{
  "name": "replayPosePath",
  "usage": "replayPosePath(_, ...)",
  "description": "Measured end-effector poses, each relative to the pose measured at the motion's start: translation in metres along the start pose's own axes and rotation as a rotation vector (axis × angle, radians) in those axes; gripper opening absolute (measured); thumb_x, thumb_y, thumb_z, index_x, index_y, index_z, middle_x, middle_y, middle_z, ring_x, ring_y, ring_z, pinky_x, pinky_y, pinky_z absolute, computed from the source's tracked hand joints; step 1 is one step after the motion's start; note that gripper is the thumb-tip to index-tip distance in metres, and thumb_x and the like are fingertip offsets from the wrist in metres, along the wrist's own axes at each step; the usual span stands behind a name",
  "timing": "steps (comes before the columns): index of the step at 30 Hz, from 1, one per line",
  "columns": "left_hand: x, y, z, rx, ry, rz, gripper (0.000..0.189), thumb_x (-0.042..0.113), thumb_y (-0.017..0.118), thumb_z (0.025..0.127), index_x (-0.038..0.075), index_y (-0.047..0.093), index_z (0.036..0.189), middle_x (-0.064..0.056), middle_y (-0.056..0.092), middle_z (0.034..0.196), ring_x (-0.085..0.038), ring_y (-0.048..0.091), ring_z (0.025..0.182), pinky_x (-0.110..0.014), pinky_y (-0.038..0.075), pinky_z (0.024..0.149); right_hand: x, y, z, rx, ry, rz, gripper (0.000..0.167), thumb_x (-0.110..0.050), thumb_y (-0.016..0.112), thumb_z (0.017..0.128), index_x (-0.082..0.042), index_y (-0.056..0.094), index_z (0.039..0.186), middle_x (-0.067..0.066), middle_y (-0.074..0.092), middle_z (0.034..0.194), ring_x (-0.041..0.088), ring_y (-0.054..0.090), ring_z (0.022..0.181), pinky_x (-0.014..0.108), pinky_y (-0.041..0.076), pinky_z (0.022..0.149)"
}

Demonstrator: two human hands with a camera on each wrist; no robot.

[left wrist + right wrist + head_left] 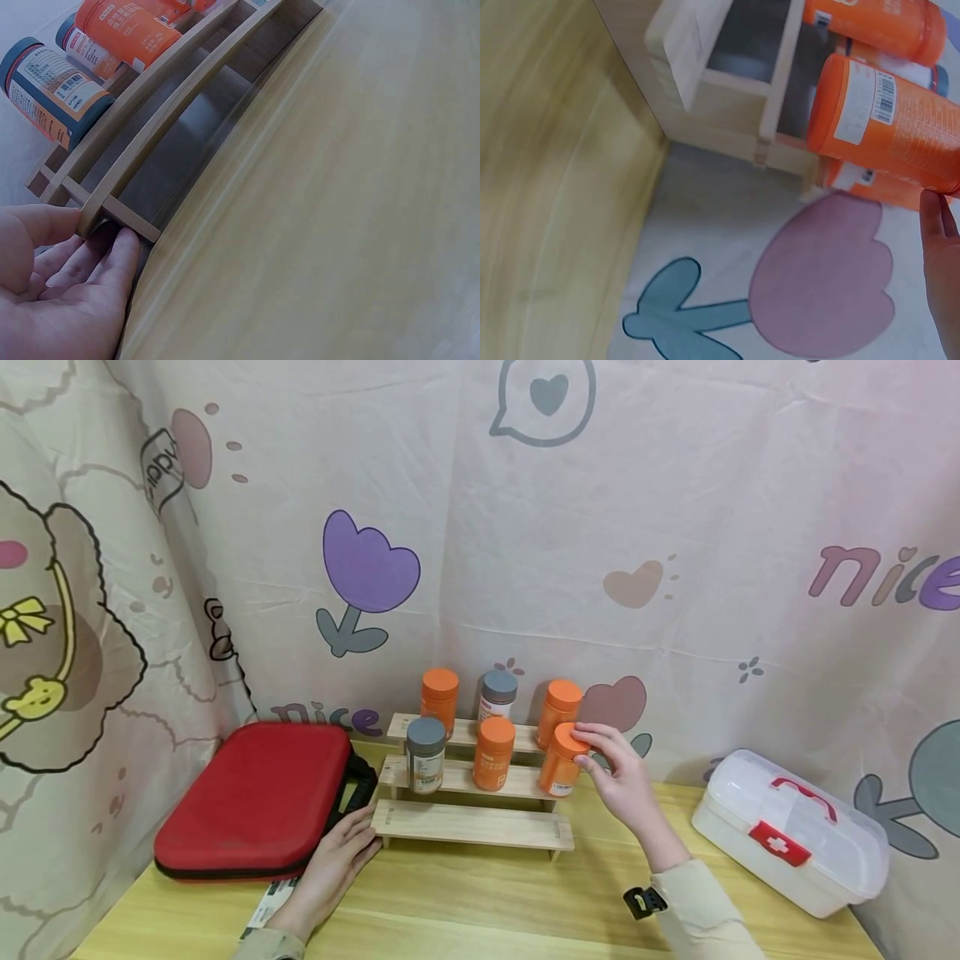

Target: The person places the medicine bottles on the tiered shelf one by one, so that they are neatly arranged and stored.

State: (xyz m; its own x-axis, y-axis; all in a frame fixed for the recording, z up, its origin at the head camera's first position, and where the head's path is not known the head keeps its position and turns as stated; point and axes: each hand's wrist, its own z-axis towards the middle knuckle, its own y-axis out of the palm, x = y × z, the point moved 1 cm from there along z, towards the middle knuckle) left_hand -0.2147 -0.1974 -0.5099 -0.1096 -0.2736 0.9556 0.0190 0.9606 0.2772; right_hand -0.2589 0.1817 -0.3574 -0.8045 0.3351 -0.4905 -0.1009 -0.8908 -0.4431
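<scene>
A three-step wooden stand (472,825) stands on the table. My left hand (333,870) grips the left end of its lowest step, thumb above and fingers below in the left wrist view. My right hand (621,783) holds an orange bottle (558,768) by its lid, at the right end of the middle step; whether its base touches the step I cannot tell. Left of it on that step are another orange bottle (493,756) and a grey-lidded bottle (425,758). Behind, the top step bears an orange bottle (439,697), a grey-lidded one (498,693) and an orange one (558,706).
A red zip case (255,802) lies on the left of the table, a printed paper or box (268,906) partly under it. On the right stands a white first-aid box (787,835) with a red latch. A patterned curtain (525,527) hangs behind.
</scene>
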Motion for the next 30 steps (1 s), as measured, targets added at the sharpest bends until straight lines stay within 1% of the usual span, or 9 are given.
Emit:
replayPosePath(7, -0.001, 0.0, -0.002, 0.004, -0.003, -0.007, 0.052, 0.008, 0.048, 0.1, 0.006, 0.029, 0.148, -0.022, 0.038, 0.138, -0.019, 0.054, 0.111, -0.029, 0.044, 0.099, 0.0, 0.011, -0.001, 0.007, 0.013, -0.072, 0.031, 0.017, 0.068, 0.077, 0.012, 0.065, 0.108, 0.027, 0.054, 0.114, 0.035, 0.055, 0.103, 0.023, 0.046, 0.094)
replayPosePath(13, -0.002, 0.0, -0.002, 0.005, -0.002, -0.016, 0.051, 0.007, 0.049, 0.1, 0.005, 0.03, 0.147, -0.022, 0.04, 0.136, -0.019, 0.055, 0.11, -0.029, 0.044, 0.098, 0.005, 0.016, -0.003, 0.024, 0.019, -0.064, 0.03, 0.019, 0.066, 0.078, 0.014, 0.063, 0.107, 0.028, 0.054, 0.114, 0.037, 0.056, 0.103, 0.027, 0.048, 0.093)
replayPosePath(15, -0.002, 0.0, -0.002, 0.007, -0.002, -0.021, 0.051, 0.006, 0.049, 0.1, 0.005, 0.03, 0.147, -0.021, 0.041, 0.135, -0.019, 0.056, 0.109, -0.028, 0.045, 0.097, 0.013, 0.017, -0.006, 0.035, 0.023, -0.049, 0.03, 0.02, 0.065, 0.079, 0.014, 0.063, 0.108, 0.027, 0.054, 0.115, 0.038, 0.056, 0.104, 0.028, 0.048, 0.092)
replayPosePath(18, -0.002, 0.0, -0.002, 0.007, -0.001, -0.025, 0.051, 0.006, 0.048, 0.1, 0.004, 0.03, 0.147, -0.021, 0.041, 0.135, -0.017, 0.056, 0.108, -0.028, 0.045, 0.097, 0.027, 0.018, -0.01, 0.044, 0.013, -0.046, 0.033, 0.02, 0.065, 0.078, 0.012, 0.064, 0.11, 0.025, 0.056, 0.118, 0.037, 0.056, 0.106, 0.025, 0.047, 0.093)
replayPosePath(22, 0.0, 0.0, -0.003, 0.01, -0.001, -0.008, 0.051, 0.007, 0.047, 0.1, 0.005, 0.028, 0.148, -0.022, 0.039, 0.138, -0.019, 0.054, 0.112, -0.029, 0.044, 0.098, 0.04, 0.017, -0.015, 0.052, -0.013, -0.112, 0.04, 0.014, 0.07, 0.077, 0.003, 0.066, 0.116, 0.018, 0.057, 0.124, 0.031, 0.054, 0.113, 0.018, 0.042, 0.097)
replayPosePath(23, 0.001, 0.001, -0.004, 0.012, -0.001, 0.014, 0.052, 0.008, 0.047, 0.1, 0.005, 0.028, 0.148, -0.022, 0.038, 0.139, -0.021, 0.052, 0.115, -0.03, 0.043, 0.099, 0.041, 0.016, -0.015, 0.052, -0.02, -0.128, 0.042, 0.012, 0.071, 0.077, 0.002, 0.066, 0.118, 0.017, 0.057, 0.125, 0.029, 0.053, 0.115, 0.017, 0.041, 0.098)
replayPosePath(25, 0.003, 0.002, -0.006, 0.025, 0.01, 0.111, 0.053, 0.011, 0.048, 0.101, 0.004, 0.027, 0.148, -0.023, 0.036, 0.142, -0.027, 0.047, 0.122, -0.033, 0.041, 0.101, 0.041, 0.013, -0.017, 0.057, -0.03, -0.166, 0.047, 0.01, 0.074, 0.076, -0.001, 0.065, 0.121, 0.015, 0.056, 0.129, 0.027, 0.051, 0.118, 0.015, 0.041, 0.096)
replayPosePath(28, 0.01, 0.004, -0.013, 0.057, 0.048, 0.308, 0.054, 0.013, 0.05, 0.1, 0.003, 0.027, 0.148, -0.024, 0.035, 0.145, -0.034, 0.039, 0.129, -0.04, 0.039, 0.103, 0.039, 0.007, -0.021, 0.061, -0.028, -0.202, 0.049, 0.01, 0.074, 0.076, -0.001, 0.063, 0.123, 0.015, 0.054, 0.131, 0.027, 0.049, 0.121, 0.015, 0.04, 0.097)
replayPosePath(30, 0.019, 0.005, -0.018, 0.081, 0.097, 0.455, 0.053, 0.014, 0.052, 0.1, 0.001, 0.03, 0.146, -0.025, 0.036, 0.145, -0.037, 0.037, 0.131, -0.044, 0.038, 0.103, 0.038, 0.001, -0.026, 0.055, -0.008, -0.246, 0.046, 0.009, 0.073, 0.078, -0.002, 0.064, 0.122, 0.014, 0.054, 0.131, 0.028, 0.049, 0.121, 0.015, 0.04, 0.097)
